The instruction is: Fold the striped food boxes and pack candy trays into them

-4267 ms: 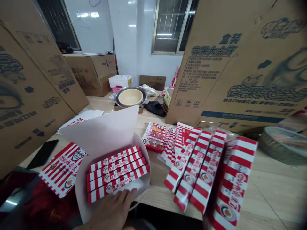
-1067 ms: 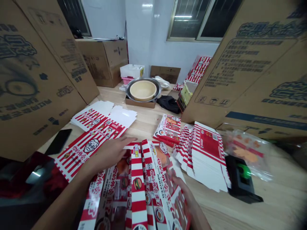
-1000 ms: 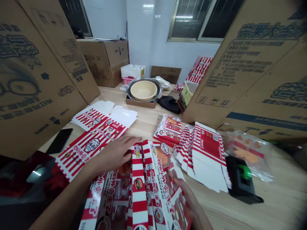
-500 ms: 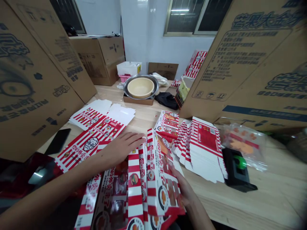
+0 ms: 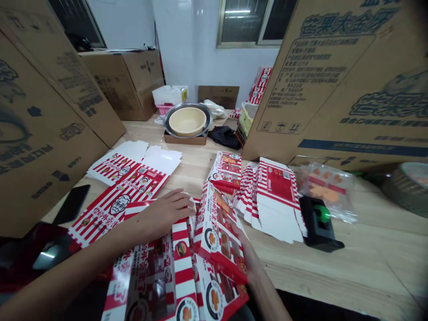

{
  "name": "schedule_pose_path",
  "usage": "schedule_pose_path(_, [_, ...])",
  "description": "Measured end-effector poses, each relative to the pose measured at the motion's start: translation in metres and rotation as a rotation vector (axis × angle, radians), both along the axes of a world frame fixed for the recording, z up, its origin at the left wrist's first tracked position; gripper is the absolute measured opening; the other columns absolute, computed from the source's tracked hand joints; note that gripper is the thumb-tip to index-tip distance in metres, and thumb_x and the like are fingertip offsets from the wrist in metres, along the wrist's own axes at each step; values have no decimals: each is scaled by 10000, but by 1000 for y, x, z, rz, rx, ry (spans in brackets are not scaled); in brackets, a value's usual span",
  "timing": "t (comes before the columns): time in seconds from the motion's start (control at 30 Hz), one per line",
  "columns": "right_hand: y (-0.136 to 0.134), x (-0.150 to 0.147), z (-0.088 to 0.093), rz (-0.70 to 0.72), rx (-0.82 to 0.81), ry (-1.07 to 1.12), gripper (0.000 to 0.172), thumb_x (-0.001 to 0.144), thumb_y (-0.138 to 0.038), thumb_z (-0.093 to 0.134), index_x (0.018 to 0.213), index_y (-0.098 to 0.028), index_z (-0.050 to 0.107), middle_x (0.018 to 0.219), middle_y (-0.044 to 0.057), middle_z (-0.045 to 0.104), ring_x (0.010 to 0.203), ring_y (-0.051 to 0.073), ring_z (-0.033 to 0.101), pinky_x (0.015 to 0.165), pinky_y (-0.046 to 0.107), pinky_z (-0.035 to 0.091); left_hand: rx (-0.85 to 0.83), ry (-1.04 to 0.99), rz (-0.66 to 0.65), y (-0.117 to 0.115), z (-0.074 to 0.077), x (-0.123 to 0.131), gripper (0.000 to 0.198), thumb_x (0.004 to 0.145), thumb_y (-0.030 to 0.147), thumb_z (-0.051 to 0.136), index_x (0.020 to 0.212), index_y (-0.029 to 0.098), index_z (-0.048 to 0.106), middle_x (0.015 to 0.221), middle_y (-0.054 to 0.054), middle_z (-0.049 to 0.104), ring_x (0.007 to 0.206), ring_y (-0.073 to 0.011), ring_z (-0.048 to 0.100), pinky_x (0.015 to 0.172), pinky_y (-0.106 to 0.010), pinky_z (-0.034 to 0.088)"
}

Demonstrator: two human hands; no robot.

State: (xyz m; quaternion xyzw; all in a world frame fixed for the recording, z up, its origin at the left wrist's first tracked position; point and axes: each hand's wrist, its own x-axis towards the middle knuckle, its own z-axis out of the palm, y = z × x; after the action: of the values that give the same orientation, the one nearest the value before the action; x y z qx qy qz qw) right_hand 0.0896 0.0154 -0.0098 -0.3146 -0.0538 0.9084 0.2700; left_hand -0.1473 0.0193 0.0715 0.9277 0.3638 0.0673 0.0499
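My right hand [image 5: 249,256] grips the right side of a red-and-white striped cardboard box [image 5: 219,227] with clear windows, tilted over another windowed box [image 5: 214,285]. My left hand [image 5: 172,207] is closed at the far end of the boxes. Its fingers bend down, and a small pale piece shows by the fingertips, too small to name. Under my left forearm lies a larger striped windowed box [image 5: 183,276], partly hidden. Beyond the right-hand box rests another small striped box [image 5: 227,167].
Flattened striped cartons [image 5: 120,200] lie left, near a black phone [image 5: 72,204]. To the right are stacked folded cartons [image 5: 279,200], a black tape dispenser [image 5: 319,225] and a clear bag [image 5: 327,187]. A cream bowl [image 5: 187,121] sits behind, between large cardboard boxes [image 5: 334,89].
The view has turned slightly right. In my right hand the striped box has swung and lifted, and more of the box beneath shows. My left hand stays at the boxes' far end.
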Motion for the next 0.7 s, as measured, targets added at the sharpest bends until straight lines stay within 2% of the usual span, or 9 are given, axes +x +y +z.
schedule_pose_path(0.07, [-2,3,-3,-11,-12,-1,329,758,-375,582,1007,-163,612,930,70,681,902,219,630,841,349,481,-21,-10,-5,0,0,2,320,764,89,517,1058,213,537,1079,-20,592,1053,-184,463,1046,-410,251])
schedule_pose_path(0.13, [-1,7,-3,-32,-28,-41,321,748,-376,587,982,-159,616,893,80,686,889,233,634,837,367,482,6,10,16,-3,0,3,301,791,97,499,1071,201,535,1091,-43,579,1068,-193,459,1042,-426,254])
schedule_pose_path(0.2, [1,10,-2,-45,-55,-63,330,747,-371,585,996,-155,603,889,85,686,891,239,634,836,380,483,56,69,93,-5,-1,3,309,820,108,471,1122,164,508,1138,-96,543,1100,-228,447,1001,-440,311])
schedule_pose_path(0.3, [6,12,1,-62,-61,-66,352,740,-320,592,1055,-164,568,944,76,677,916,229,628,853,375,479,54,153,238,-6,-3,-1,361,817,74,467,1173,131,461,1176,-121,518,1089,-241,467,902,-380,412])
schedule_pose_path(0.37, [10,12,2,-55,-33,-98,357,735,-307,595,1062,-167,563,938,74,678,903,225,634,848,371,484,37,173,278,-4,-3,-5,376,809,56,473,1179,125,455,1161,-105,537,1057,-223,493,886,-344,425])
schedule_pose_path(0.47, [14,7,5,-19,16,-138,324,744,-326,581,1028,-171,586,877,73,688,863,233,645,817,378,501,55,178,306,-1,-1,-9,362,833,83,455,1192,128,457,1178,-102,540,1066,-226,490,896,-359,420])
schedule_pose_path(0.6, [19,-10,19,-9,54,-99,296,768,-318,547,1032,-191,593,894,53,689,845,219,651,800,373,509,3,96,247,-3,9,-12,375,820,135,503,1193,159,472,1281,-100,473,1185,-240,401,982,-411,349])
schedule_pose_path(0.7, [25,-23,33,8,47,-67,279,782,-314,523,1002,-163,604,886,58,689,829,213,654,791,362,512,-136,102,157,-13,28,-20,458,814,116,488,1262,177,416,1366,-95,396,1291,-244,281,1049,-464,250])
